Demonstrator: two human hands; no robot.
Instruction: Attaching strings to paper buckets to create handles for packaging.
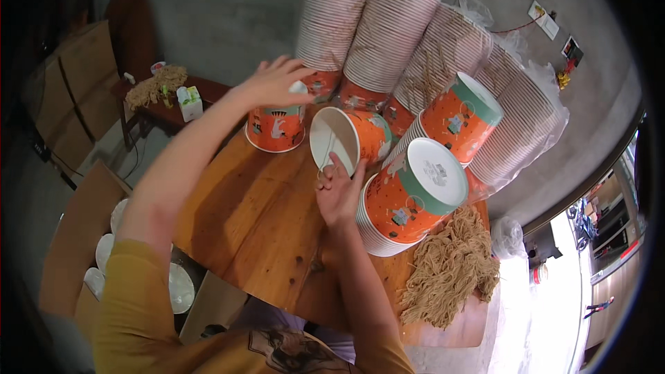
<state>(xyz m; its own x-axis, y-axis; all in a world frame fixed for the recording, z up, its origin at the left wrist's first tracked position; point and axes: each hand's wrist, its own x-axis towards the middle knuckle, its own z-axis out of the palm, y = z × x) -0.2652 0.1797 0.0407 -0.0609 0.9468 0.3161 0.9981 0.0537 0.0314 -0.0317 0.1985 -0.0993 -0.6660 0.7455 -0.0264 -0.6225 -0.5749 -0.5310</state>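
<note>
My left hand [276,84] is stretched out, fingers extended, over the base of an orange paper bucket [276,131] standing upside down on the table; whether it touches is unclear. In front of the stacks, a second paper bucket [371,135] with a white inside is tipped over, its mouth facing left. My right hand [338,197] is at the lower rim of this tipped bucket, index finger before the opening and thumb on the outer side. Close to my right wrist stands a nested stack of upturned orange buckets [396,211] with a green band and white base.
Tall bagged stacks of paper buckets [388,34] line the back of the wooden table [239,215]. A heap of tan stringy strands [454,270] lies at the right. Lower left, an open carton [69,256] holds white round things. A bench [204,97] with a tissue box [189,105] stands far left.
</note>
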